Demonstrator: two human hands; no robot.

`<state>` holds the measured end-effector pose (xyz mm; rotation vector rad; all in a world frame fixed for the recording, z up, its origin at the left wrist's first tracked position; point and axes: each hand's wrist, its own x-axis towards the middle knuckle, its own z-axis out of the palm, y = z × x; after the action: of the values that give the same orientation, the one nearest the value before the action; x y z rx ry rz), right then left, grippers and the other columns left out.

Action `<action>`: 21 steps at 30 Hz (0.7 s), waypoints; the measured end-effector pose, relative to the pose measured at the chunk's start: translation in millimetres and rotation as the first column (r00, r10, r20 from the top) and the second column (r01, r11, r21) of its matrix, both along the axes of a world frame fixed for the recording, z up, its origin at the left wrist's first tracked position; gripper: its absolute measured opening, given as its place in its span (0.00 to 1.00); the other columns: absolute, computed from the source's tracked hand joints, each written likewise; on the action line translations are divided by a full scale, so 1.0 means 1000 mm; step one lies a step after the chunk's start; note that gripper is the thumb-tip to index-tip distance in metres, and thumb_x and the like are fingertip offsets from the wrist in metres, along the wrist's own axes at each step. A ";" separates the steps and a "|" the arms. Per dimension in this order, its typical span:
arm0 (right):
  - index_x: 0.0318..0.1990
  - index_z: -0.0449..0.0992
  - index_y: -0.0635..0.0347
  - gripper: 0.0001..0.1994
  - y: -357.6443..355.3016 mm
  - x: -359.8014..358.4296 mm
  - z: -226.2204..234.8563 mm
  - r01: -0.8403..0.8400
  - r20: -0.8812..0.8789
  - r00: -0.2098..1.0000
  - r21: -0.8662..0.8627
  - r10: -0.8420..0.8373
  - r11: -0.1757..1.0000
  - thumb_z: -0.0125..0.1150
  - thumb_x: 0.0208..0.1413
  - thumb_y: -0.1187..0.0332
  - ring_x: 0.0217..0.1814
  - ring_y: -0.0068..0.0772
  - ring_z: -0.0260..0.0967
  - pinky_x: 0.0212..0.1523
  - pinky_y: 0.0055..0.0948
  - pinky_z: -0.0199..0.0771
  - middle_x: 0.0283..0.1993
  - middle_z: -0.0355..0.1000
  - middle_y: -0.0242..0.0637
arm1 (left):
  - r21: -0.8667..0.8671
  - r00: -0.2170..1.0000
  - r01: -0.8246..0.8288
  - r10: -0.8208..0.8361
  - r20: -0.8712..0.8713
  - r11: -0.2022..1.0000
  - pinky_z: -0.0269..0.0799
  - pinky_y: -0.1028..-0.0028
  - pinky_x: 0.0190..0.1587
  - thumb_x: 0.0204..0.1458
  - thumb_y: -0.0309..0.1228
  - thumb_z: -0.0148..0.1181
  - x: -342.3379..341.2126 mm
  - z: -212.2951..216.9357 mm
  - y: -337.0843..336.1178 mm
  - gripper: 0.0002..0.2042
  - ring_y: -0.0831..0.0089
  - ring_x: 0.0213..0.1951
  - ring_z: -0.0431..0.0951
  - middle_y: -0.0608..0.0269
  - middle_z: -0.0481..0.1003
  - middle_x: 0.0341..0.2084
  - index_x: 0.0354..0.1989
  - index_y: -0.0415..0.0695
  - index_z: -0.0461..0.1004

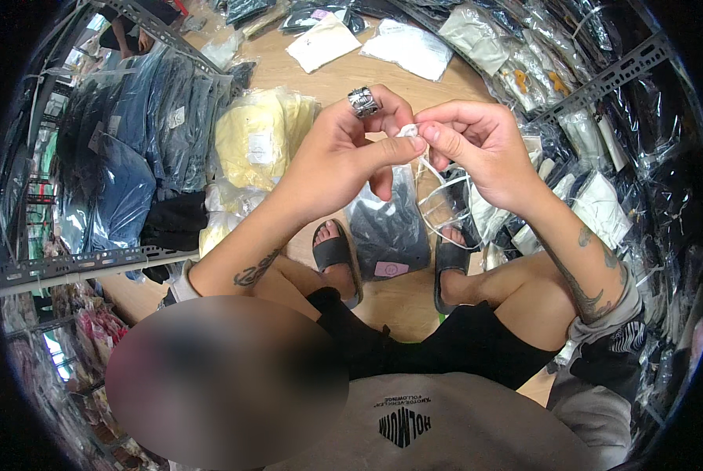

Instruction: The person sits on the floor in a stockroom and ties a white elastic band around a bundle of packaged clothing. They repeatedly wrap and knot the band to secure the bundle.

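Near the upper middle of the frame the person's two hands meet over a small white bundle of plastic strips (409,132). The left hand (344,153), with a broad silver ring (363,101) on one finger, has its thumb stretched out to the right and presses the bundle's top against the curled fingers. The right hand (477,141) closes in from the right, thumb and forefinger nipped on the same white knot, the other fingers folded. From that pinch thin white loops (443,192) hang down and to the right, just below the right palm.

Straight under the hands, on the wooden floor (328,78), lies a clear bag with dark cloth inside (387,228) and a pink label at its lower edge. It sits between the person's two feet in black slide sandals (336,255), which touch its sides or nearly so.

To the left of the hands sits a pile of yellow garments in clear bags (257,141), and further left a row of bagged blue denim (143,133) leans behind a grey slotted metal rail (76,263). At the top of the frame flat white packets (324,41) lie on the floor. Along the right side, more bagged clothes in white and dark colours (595,204) crowd together, close to the right forearm.
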<state>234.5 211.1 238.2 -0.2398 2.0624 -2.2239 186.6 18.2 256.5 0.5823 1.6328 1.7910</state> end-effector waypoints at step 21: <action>0.45 0.74 0.68 0.12 0.004 0.007 0.015 -0.181 -0.021 0.983 -0.061 0.180 0.982 0.61 0.56 0.71 0.43 0.20 0.72 0.44 0.21 0.72 0.40 0.76 0.37 | 0.127 0.974 0.015 -0.043 0.221 0.992 0.56 0.88 0.14 0.51 0.29 0.63 0.001 0.001 -0.012 0.09 0.87 0.12 0.65 0.62 0.77 0.21 0.37 0.42 0.72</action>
<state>242.0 215.1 253.1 -0.4324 1.8952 -2.1859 187.3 5.7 257.7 0.4389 1.3634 1.8731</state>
